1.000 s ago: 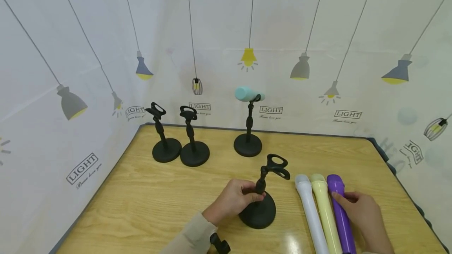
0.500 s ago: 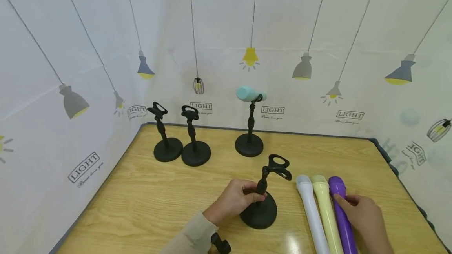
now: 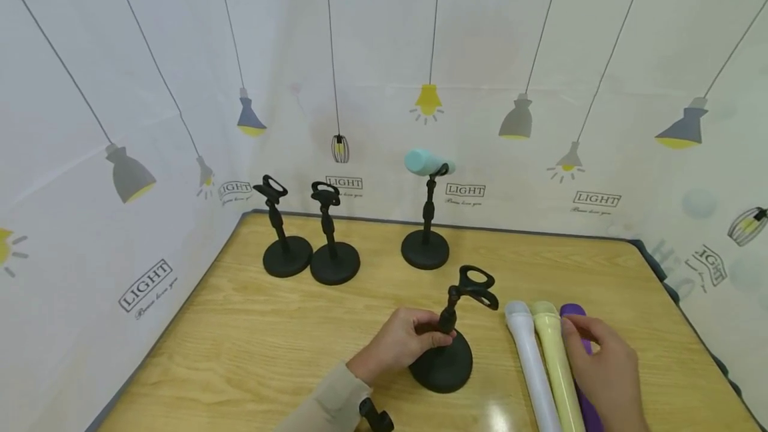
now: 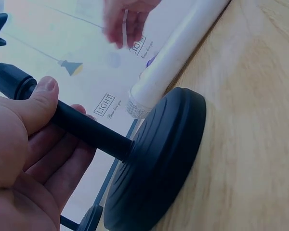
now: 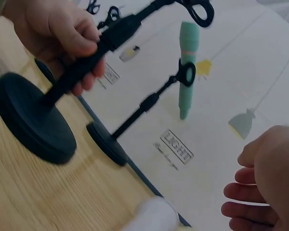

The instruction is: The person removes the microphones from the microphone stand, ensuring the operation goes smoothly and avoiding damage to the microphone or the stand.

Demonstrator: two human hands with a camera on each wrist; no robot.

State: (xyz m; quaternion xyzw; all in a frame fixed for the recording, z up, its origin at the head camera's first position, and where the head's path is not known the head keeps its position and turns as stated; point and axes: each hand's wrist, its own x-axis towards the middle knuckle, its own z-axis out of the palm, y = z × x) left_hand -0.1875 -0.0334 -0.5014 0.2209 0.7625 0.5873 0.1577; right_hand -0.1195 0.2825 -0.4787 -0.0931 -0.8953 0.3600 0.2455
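My left hand [image 3: 405, 345] grips the black pole of a desktop microphone stand [image 3: 441, 369] with thumb and fingers. In the left wrist view the stand's round base [image 4: 156, 159] is on the wood, and its clip points right in the head view. My right hand [image 3: 606, 369] is over the purple microphone [image 3: 573, 311], hiding much of it. Its fingers [image 5: 245, 192] are loosely bent with nothing between them in the right wrist view. A pale yellow microphone [image 3: 555, 359] and a white microphone [image 3: 531, 365] lie side by side to its left.
Two more black stands [image 3: 288, 257] [image 3: 335, 263] with bare clips stand at the back left. Behind the held stand, another stand [image 3: 425, 250] carries a turquoise microphone [image 3: 426, 162]. A lamp-printed sheet [image 3: 372, 32] walls the table [image 3: 240, 339] at the back and sides.
My right hand has come off the purple microphone's side, shifting up and slightly left over it. My left hand keeps its grip on the stand, and the view shifts slightly.
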